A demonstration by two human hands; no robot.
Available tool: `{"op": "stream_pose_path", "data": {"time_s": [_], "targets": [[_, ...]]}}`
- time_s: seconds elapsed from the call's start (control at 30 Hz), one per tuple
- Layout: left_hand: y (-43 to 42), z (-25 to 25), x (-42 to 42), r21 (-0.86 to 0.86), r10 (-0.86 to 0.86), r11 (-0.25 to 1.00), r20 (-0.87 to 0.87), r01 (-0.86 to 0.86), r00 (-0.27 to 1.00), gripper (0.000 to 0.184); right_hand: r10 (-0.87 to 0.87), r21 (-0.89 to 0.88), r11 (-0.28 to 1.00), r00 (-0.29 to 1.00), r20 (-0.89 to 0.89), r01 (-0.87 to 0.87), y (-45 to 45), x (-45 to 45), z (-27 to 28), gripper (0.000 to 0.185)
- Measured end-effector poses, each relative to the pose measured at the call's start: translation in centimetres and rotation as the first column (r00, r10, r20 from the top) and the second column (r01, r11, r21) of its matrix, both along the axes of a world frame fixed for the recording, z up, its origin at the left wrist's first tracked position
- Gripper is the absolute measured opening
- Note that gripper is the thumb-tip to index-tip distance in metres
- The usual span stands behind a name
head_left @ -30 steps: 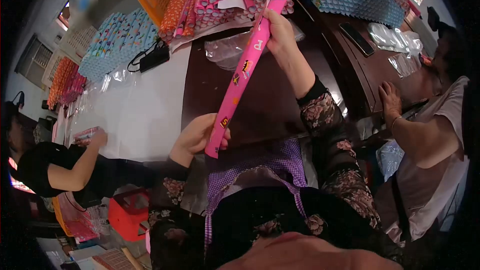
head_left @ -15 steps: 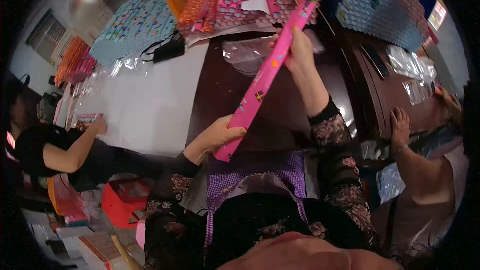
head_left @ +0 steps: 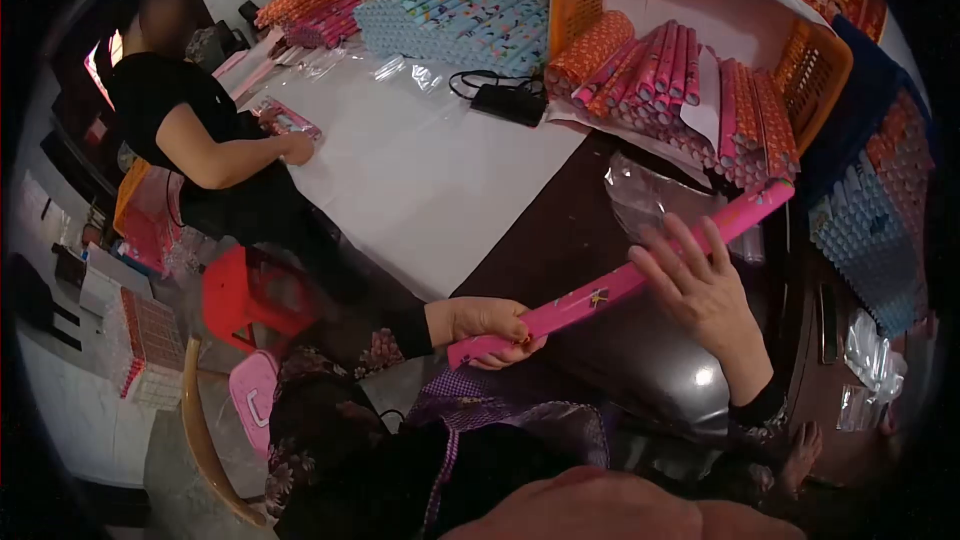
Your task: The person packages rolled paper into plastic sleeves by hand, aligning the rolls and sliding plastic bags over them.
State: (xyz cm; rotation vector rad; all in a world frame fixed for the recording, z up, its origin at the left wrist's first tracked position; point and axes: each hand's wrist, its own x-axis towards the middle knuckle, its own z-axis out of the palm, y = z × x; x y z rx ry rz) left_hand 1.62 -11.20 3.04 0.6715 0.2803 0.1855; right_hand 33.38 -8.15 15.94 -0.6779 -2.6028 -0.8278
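Observation:
A long pink patterned roll [head_left: 625, 280] slants above the dark table, its far end up to the right. Near its lower end my left hand [head_left: 485, 328] is wrapped round it. My right hand [head_left: 705, 295] is open, fingers spread, over the middle of the roll; whether the palm touches it I cannot tell. Clear plastic bags [head_left: 645, 195] lie on the table behind the roll. Beyond them, pink and orange rolls [head_left: 670, 70] are stacked in an orange crate [head_left: 825, 65].
A co-worker [head_left: 190, 120] at the left holds a small packet [head_left: 290, 118] over the white-covered table [head_left: 400, 160]. Light blue rolls [head_left: 455, 20] and a black case [head_left: 508, 103] lie at the back. Another person's hand [head_left: 800, 455] is at the lower right. A red stool [head_left: 250, 295] stands at left.
The view has swung left. The roll has tilted flatter, its far end lower. My right hand has let go of it and spread its fingers; my left hand still grips the lower end.

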Motion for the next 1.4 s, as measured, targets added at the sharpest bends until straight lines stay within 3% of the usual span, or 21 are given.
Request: {"op": "stream_pose_path", "data": {"time_s": [0.03, 0.17, 0.23, 0.33, 0.4, 0.43, 0.5, 0.53, 0.57, 0.6, 0.63, 0.67, 0.73, 0.77, 0.83, 0.97, 1.07, 1.13, 1.27, 1.33, 1.4], "targets": [[-0.9, 0.2, 0.7, -0.002, 0.004, 1.0, 0.0, -0.004, 1.0, 0.035, 0.082, -0.027, 0.996, 0.992, 0.1, -0.079, -0.8, 0.6, 0.4, 0.063], [-1.6, -1.2, 0.1, -0.052, -0.109, 0.992, 0.034, 0.111, 0.993, 0.034, 0.086, -0.053, 0.996, 0.978, 0.189, -0.077, -0.6, 0.0, 0.7, 0.053], [-1.9, -1.6, -0.2, -0.069, -0.121, 0.99, 0.055, 0.125, 0.991, 0.031, 0.1, 0.118, 0.983, 0.952, 0.289, -0.14, -0.9, 0.3, 0.6, 0.037], [-2.1, -1.7, -0.5, -0.086, -0.143, 0.984, 0.132, 0.156, 0.981, 0.03, 0.091, 0.125, 0.985, 0.97, 0.228, -0.121, -1.2, 0.4, 0.3, 0.024], [-1.5, -0.6, -1.0, 0.089, -0.131, 0.986, -0.097, 0.14, 0.987, 0.029, 0.075, 0.096, 0.99, 0.967, 0.245, -0.101, -1.4, 0.1, 0.5, 0.022], [-1.2, -0.2, -1.1, 0.073, -0.14, 0.986, -0.09, 0.147, 0.986, 0.029, 0.055, 0.074, 0.994, 0.964, 0.258, -0.077, -1.7, 0.0, 0.6, 0.02], [-0.3, 0.9, -1.3, 0.455, -0.004, 0.873, -0.358, 0.178, 0.934, 0.028, 0.016, 0.047, 0.998, 0.963, 0.268, -0.03, -1.9, -0.2, 0.6, 0.02], [0.0, 2.8, -1.3, 0.443, -0.019, 0.876, -0.357, 0.188, 0.934, 0.028, -0.019, 0.041, 0.999, 0.961, 0.276, 0.008, -1.8, -0.3, 0.5, 0.019], [0.1, 5.6, -1.1, 0.513, 0.059, 0.826, -0.49, 0.233, 0.87, 0.028, -0.029, 0.03, 0.999, 0.96, 0.277, 0.021, -2.0, -0.3, 0.5, 0.019], [0.5, 7.1, -1.1, 0.572, 0.151, 0.767, -0.601, 0.291, 0.785, 0.027, -0.056, 0.006, 0.998, 0.96, 0.274, 0.056, -2.1, -0.3, 0.3, 0.019], [1.5, 6.2, -1.4, 0.761, 0.24, 0.538, -0.55, 0.363, 0.8, 0.03, -0.083, -0.02, 0.996, 0.959, 0.272, 0.092, -2.2, -0.3, 0.3, 0.019], [1.9, 5.3, -1.8, 0.753, 0.217, 0.542, -0.553, 0.372, 0.805, 0.03, -0.097, -0.035, 0.993, 0.957, 0.275, 0.11, -2.2, -0.2, 0.1, 0.019], [2.4, 6.2, -1.5, 0.852, 0.612, -0.003, -0.413, 0.524, 0.675, 0.035, -0.106, -0.301, 0.938, 0.968, 0.226, 0.173, -1.5, 0.6, -0.1, 0.023], [2.7, 5.9, -1.3, 0.852, 0.588, 0.001, -0.424, 0.524, 0.689, 0.035, -0.125, -0.319, 0.928, 0.966, 0.228, 0.195, -1.1, 1.1, -0.4, 0.023], [3.2, 5.3, -0.9, 0.693, 0.763, -0.475, 0.016, 0.543, 0.646, 0.041, -0.096, -0.52, 0.835, 0.979, 0.182, 0.178, -0.1, 2.0, -1.0, 0.034], [4.3, 5.6, -0.9, 0.696, 0.741, -0.493, 0.021, 0.522, 0.671, 0.042, -0.17, -0.493, 0.84, 0.972, 0.161, 0.229, 0.6, 2.6, -1.4, 0.045], [5.2, 5.7, -2.1, 0.767, 0.737, -0.418, -0.027, 0.487, 0.675, 0.039, -0.242, -0.345, 0.892, 0.953, 0.181, 0.292, 1.6, 5.6, -2.1, 0.047], [5.5, 5.7, -3.3, 0.791, 0.798, -0.321, -0.069, 0.52, 0.598, 0.035, -0.248, -0.191, 0.945, 0.963, 0.11, 0.265, 2.4, 8.5, -2.1, 0.048], [5.7, 6.0, -4.6, 0.829, 0.806, -0.187, -0.177, 0.527, 0.565, 0.032, -0.339, -0.134, 0.929, 0.938, 0.074, 0.346, 3.0, 13.8, -1.0, 0.047], [5.6, 6.2, -4.6, 0.831, 0.82, -0.062, -0.273, 0.553, 0.502, 0.032, -0.447, -0.094, 0.889, 0.894, 0.023, 0.448, 3.3, 15.8, -0.8, 0.051], [5.9, 6.1, -4.6, 0.839, 0.816, -0.032, -0.292, 0.544, 0.498, 0.032, -0.445, -0.023, 0.895, 0.895, -0.026, 0.445, 3.2, 16.1, -0.4, 0.06]]}}
